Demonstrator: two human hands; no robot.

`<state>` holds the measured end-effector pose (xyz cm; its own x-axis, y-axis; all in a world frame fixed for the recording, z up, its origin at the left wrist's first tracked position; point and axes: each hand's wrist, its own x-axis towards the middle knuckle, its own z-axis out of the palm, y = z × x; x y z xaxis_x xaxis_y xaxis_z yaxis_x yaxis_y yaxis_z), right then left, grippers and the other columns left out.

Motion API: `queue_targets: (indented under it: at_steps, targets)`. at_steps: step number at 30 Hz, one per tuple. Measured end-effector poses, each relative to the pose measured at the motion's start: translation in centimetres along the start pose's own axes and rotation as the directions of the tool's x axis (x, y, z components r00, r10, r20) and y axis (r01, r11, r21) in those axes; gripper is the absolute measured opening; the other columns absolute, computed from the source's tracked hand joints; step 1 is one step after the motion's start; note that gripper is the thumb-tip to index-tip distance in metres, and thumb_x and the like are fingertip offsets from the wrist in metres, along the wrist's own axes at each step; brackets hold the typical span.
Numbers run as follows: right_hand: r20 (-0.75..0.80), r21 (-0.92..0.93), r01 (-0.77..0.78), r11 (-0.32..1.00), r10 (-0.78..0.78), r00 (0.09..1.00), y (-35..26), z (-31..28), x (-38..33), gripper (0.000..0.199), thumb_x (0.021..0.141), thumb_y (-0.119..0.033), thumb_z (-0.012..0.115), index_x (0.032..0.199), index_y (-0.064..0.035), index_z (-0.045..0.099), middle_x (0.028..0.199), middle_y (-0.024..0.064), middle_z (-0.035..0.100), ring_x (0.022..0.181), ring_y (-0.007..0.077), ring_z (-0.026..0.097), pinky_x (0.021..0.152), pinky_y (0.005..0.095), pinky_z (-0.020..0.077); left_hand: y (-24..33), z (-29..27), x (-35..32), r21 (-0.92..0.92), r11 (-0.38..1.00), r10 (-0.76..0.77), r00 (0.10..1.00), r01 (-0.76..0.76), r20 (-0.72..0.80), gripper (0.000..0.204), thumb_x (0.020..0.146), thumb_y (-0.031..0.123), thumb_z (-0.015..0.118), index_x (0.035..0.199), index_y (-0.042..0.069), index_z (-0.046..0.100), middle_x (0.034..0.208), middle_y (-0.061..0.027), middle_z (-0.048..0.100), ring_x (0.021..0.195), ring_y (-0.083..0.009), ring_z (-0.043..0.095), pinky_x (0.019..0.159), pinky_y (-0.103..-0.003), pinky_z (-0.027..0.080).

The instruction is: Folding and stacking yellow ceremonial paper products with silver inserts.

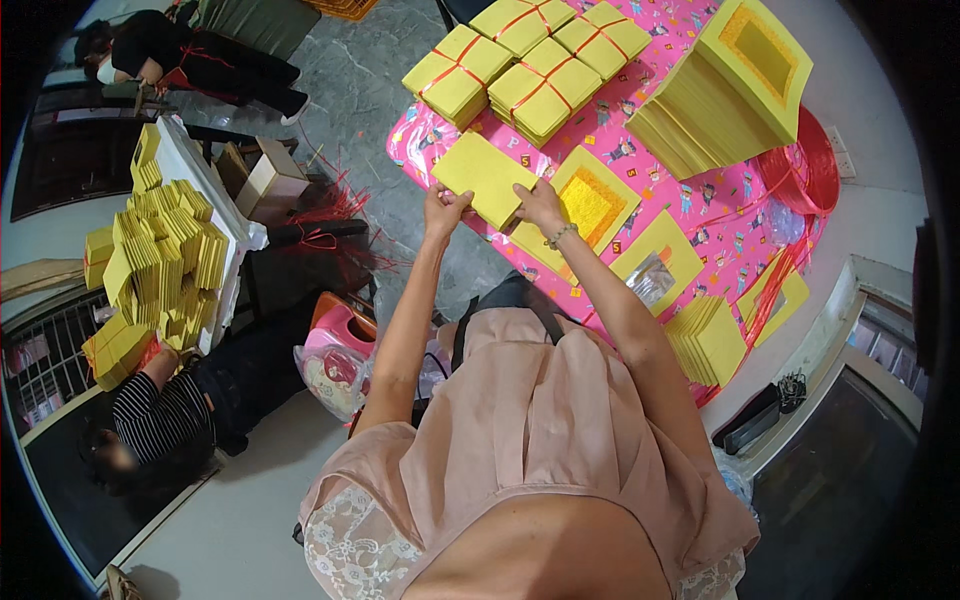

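A small rectangular stack of yellow paper is held between my two hands over the near left edge of the pink table. My left hand grips its left side, thumb lying on top. At the lower right corner, my right hand pinches it, also with the thumb uppermost; the undersides of my fingers are hidden. Beneath and beside my right hand lie yellow sheets with an orange-gold patterned panel. Just beyond the held stack stand several yellow paper bundles tied crosswise with red ribbon.
A tall pile of yellow paper and red ribbon occupy the table's right side. A smaller stack sits near its front edge. Left, two people are near a white table heaped with yellow bundles. A pink bag is by my left arm.
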<state>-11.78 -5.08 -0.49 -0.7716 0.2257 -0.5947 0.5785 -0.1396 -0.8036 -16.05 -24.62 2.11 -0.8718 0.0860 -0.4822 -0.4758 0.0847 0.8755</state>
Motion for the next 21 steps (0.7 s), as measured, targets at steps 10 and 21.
queue_targets:
  at_steps: [10,21]
  targets:
    - [0.007,-0.174,0.081,0.981,-0.082,0.997,0.4,-0.5,-0.5,0.039,0.087,-0.027,0.068,0.105,0.0058,0.057,0.081,0.0102,0.066,0.068,0.018,0.067,0.056,0.0293,0.0555,-0.9,0.0,0.2,0.044,0.998,0.033,0.999,-0.032,-0.009,0.047,0.083,0.012,0.075,0.113,-0.001,0.042,0.08,-0.0077,0.065,0.064,-0.0166,0.067,0.056,-0.028,0.057]
    - [-0.101,-0.371,0.274,0.888,-0.331,0.938,0.3,-4.0,-3.8,0.033,0.082,-0.028,0.071,0.098,-0.0002,0.06,0.084,0.0166,0.068,0.082,0.0289,0.068,0.071,0.0375,0.0535,1.1,1.2,-1.7,0.796,0.453,0.609,0.791,-0.401,0.052,0.076,0.073,0.022,0.07,0.139,0.0,0.038,0.137,-0.0285,0.038,0.129,-0.0428,0.036,0.105,-0.051,0.033]
